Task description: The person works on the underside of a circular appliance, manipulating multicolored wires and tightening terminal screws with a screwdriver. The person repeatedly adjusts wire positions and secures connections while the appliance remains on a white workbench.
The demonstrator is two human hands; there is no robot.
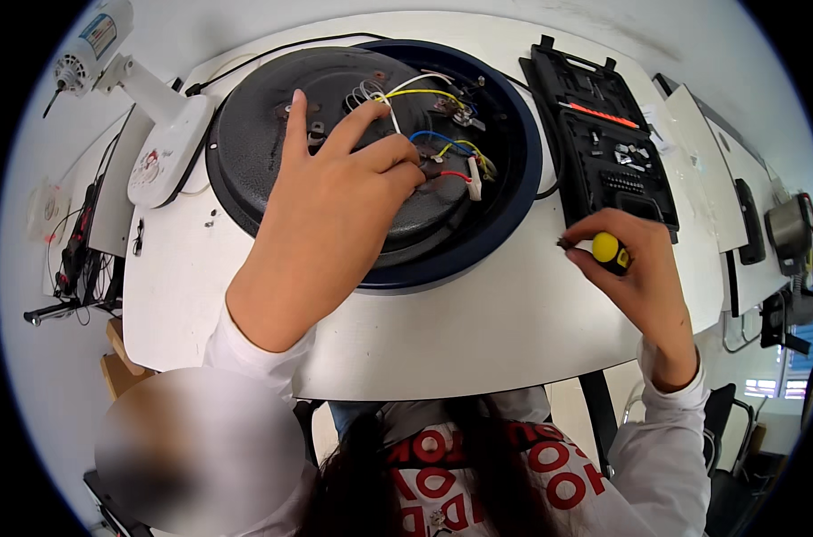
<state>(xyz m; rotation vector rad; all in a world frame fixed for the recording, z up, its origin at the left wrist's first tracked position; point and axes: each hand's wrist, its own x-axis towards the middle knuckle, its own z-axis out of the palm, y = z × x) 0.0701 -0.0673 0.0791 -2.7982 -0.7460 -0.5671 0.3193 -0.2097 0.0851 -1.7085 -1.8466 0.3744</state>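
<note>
A grey speckled round metal pan (254,166) lies inside a dark blue round shell (520,192) on the table, its wiring exposed. My left hand (330,201) reaches over the pan with some fingers spread. Its thumb and a finger close on a small dark part with wires (432,166), partly hidden by the fingertips. Red, blue, yellow and white wires run beside it to metal terminals (460,112) and a white sleeve (474,179). Right of the shell, my right hand (635,268) grips a yellow and black screwdriver (608,251). A tiny dark piece shows at its fingertips.
An open black tool case (603,134) with bits and a red-orange strip sits at the right. At the left stands a white appliance with a motor head (169,148). Small loose parts (211,219) lie on the white table (442,340). A black cord curves behind the shell.
</note>
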